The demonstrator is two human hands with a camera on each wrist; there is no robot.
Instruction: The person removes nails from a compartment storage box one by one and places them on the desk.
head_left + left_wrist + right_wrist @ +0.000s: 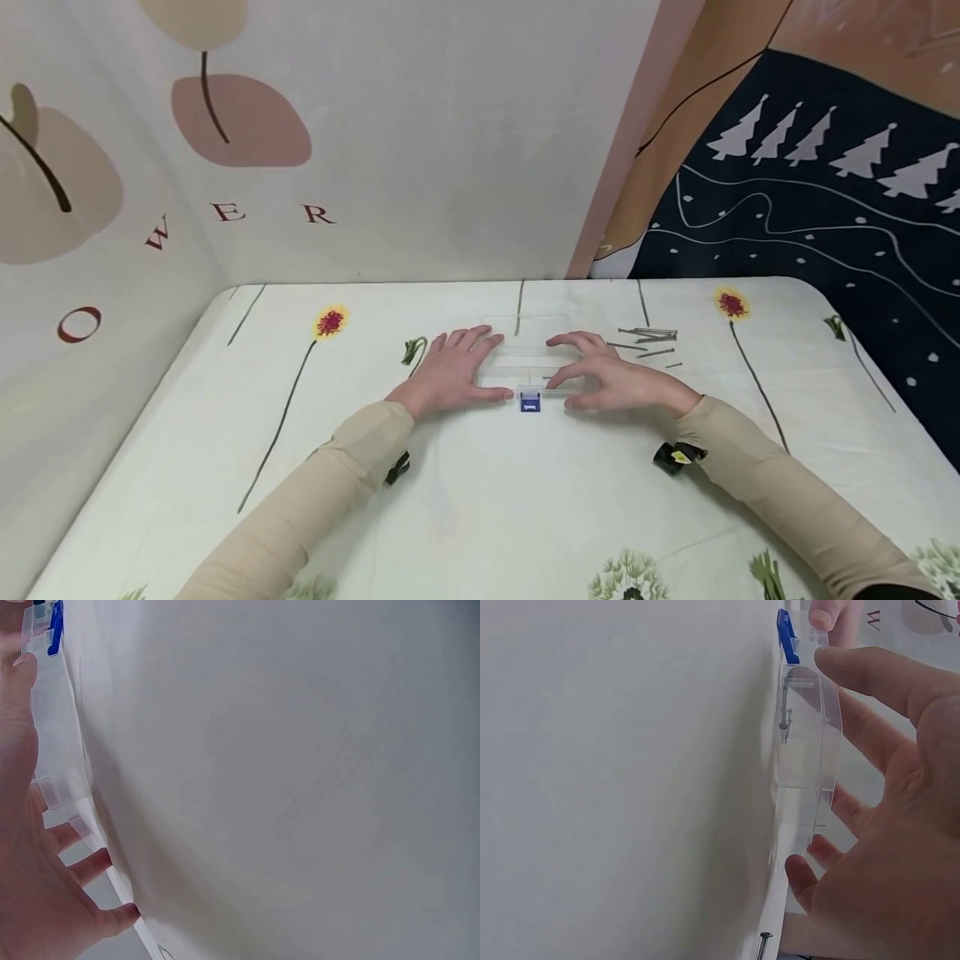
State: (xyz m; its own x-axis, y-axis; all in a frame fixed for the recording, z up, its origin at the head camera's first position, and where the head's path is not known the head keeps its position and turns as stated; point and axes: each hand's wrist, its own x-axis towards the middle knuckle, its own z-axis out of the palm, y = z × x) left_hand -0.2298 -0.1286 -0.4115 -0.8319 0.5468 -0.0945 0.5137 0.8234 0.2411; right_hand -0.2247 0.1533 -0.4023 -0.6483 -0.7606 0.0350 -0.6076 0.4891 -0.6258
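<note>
A clear plastic box (517, 361) with a blue latch (530, 402) at its front lies on the table, its latch side facing me. My left hand (452, 371) rests at the box's left side, fingers spread and thumb extended towards the latch. At the other side is my right hand (611, 379), with its fingers apart and slightly bent over the box's right part. In the right wrist view, a nail (784, 705) shows through the box wall (802, 761). Whether the lid is fully down, I cannot tell.
Several loose nails (656, 336) lie on the table just beyond my right hand, with a small one (674, 365) nearer. A white flowered cloth (480, 517) covers the table. A pale printed curtain (420, 167) hangs along the table's back edge.
</note>
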